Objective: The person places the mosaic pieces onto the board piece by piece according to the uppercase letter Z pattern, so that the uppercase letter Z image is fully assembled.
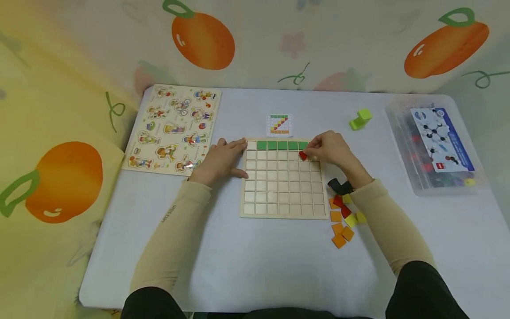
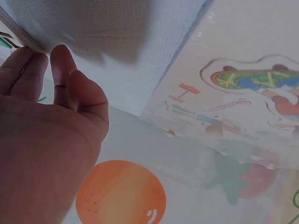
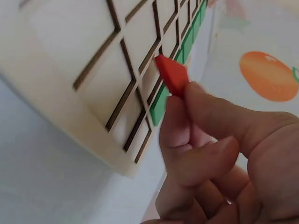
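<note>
left hand [image 1: 220, 160]: fingers spread, touching board [image 1: 283, 187] at left edge
right hand [image 1: 331, 148]: pinching red tile [image 1: 303, 155] over board
green tiles [image 1: 282, 145]: top row
card [image 1: 279, 126]: beyond board

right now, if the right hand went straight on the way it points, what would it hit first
Most likely the wooden grid board, met first by the red tile pinched in the right hand, near the row of green tiles; any gap is hard to judge.
</note>
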Available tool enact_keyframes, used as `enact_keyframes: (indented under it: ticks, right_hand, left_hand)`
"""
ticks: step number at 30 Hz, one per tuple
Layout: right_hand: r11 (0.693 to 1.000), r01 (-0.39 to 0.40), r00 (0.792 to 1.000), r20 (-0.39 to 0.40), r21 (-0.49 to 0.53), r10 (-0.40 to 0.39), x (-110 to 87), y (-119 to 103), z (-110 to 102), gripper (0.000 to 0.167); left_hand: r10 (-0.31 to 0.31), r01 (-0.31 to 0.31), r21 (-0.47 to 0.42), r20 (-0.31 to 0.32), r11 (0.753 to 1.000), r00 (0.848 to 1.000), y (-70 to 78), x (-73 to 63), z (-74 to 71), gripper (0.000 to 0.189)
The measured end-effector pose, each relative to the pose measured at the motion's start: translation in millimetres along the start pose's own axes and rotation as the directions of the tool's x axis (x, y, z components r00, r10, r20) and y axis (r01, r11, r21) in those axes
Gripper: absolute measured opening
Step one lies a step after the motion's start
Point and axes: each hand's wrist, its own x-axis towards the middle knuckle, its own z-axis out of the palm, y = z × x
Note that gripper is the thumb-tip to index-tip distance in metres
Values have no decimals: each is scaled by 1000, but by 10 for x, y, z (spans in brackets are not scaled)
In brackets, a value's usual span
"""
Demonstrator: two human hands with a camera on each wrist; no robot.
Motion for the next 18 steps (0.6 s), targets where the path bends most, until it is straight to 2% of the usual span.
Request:
enact_keyframes:
  ticks: [3, 8, 14, 18]
  right_hand:
    - [997, -71, 997, 7, -28, 71, 25, -3, -22, 32]
    - [988, -137, 990, 22, -78, 139, 46, -37, -49, 32]
    - [981, -160, 986, 27, -114, 164, 80, -13, -11, 40]
    - [977, -164, 986, 5, -132, 167, 97, -9, 21, 38]
  left_hand:
    - [-7, 7, 6, -1, 1000, 1000, 9, -14, 1, 105]
    - [-12, 11, -16, -3, 1000, 1000, 18, -44, -15, 105]
    - [-7, 6, -23, -4, 1000, 1000, 29, -37, -9, 104]
    - [-2, 2, -14, -1, 1000, 1000, 19, -30, -9, 105]
